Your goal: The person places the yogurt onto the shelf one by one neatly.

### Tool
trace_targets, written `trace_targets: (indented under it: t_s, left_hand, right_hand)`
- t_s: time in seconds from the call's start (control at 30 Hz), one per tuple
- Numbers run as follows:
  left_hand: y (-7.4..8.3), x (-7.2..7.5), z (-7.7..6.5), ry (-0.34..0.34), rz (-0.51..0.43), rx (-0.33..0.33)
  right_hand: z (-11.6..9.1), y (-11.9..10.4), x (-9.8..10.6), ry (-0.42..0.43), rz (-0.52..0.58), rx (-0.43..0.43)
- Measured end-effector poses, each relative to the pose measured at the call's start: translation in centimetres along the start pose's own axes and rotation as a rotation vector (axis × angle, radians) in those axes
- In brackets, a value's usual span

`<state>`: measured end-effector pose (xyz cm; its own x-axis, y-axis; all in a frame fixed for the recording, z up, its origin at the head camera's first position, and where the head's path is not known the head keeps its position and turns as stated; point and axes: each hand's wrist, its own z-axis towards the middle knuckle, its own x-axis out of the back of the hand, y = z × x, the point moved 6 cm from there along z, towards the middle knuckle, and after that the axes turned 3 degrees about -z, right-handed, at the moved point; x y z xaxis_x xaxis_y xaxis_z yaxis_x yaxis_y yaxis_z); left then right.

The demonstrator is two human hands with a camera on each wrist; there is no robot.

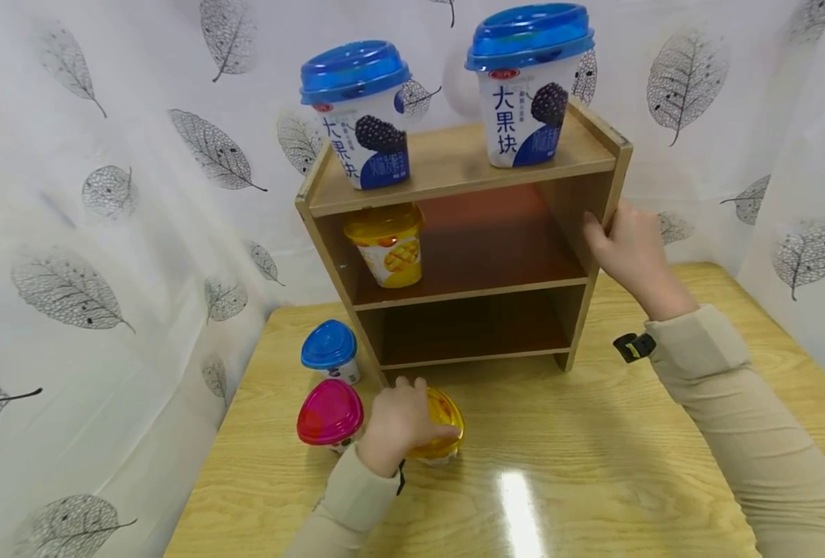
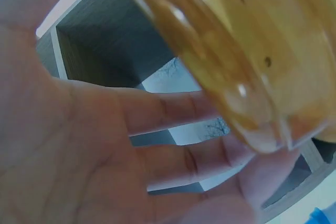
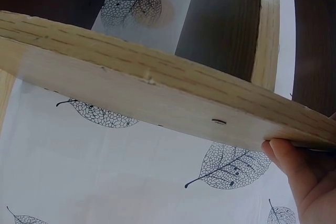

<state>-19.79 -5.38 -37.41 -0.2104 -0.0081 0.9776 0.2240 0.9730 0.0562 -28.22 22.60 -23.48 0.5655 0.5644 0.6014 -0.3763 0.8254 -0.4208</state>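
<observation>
My left hand (image 1: 400, 422) reaches over a yellow-lidded yogurt cup (image 1: 447, 403) in front of the shelf's left foot. In the left wrist view its spread, mostly straight fingers (image 2: 178, 114) extend to the edge of the yellow lid (image 2: 252, 56), which hides some fingertips. A gap shows between palm and lid. My right hand (image 1: 632, 248) grips the right side panel of the wooden shelf (image 1: 471, 289), thumb at the front edge. The right wrist view shows that hand (image 3: 304, 182) against the panel (image 3: 142, 72). Another yellow yogurt cup (image 1: 393, 260) stands on the upper compartment's left.
Two blue-lidded yogurt cups, left (image 1: 374, 132) and right (image 1: 524, 101), stand on the shelf's top. Left of the shelf, a blue-lidded cup (image 1: 330, 346) and a pink-lidded cup (image 1: 329, 415) stand on the wooden table (image 1: 559, 457). A leaf-print curtain (image 1: 126, 248) hangs behind.
</observation>
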Motion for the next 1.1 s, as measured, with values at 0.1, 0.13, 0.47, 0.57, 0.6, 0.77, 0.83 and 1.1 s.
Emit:
trace_targets:
  t_s: [0.1,0.13,0.47,0.57,0.6,0.77,0.83,1.1]
  left_hand:
    - [0.0,0.1,-0.1,0.014,-0.017,-0.035]
    - [0.0,0.1,-0.1,0.015,-0.025,-0.047]
    - [-1.2,-0.1,0.6,-0.023,-0.152,-0.15]
    - [-1.5,0.0,0.7,-0.041,-0.18,-0.177]
    - [-1.5,0.0,0.6,-0.045,-0.189,-0.184]
    - [-1.8,-0.1,0.5,0.015,-0.209,-0.172]
    - [-1.9,-0.1,0.5,0.082,-0.177,-0.137]
    - [-2.1,-0.9,0.8,0.205,-0.062,0.037]
  right_hand:
    - [0.0,-0.1,0.0,0.002,0.006,0.0]
    - [0.0,-0.1,0.0,0.003,0.008,0.0]
    - [0.1,0.1,-0.1,0.011,0.015,-0.006]
    - [0.0,0.1,-0.1,0.003,0.013,-0.014]
    - [0.0,0.1,-0.1,0.002,0.012,-0.015]
    - [0.0,0.0,-0.2,-0.006,0.004,-0.012]
    - [0.0,-0.1,-0.1,-0.004,0.003,-0.013]
    - [0.0,-0.1,0.0,0.012,0.02,-0.013]
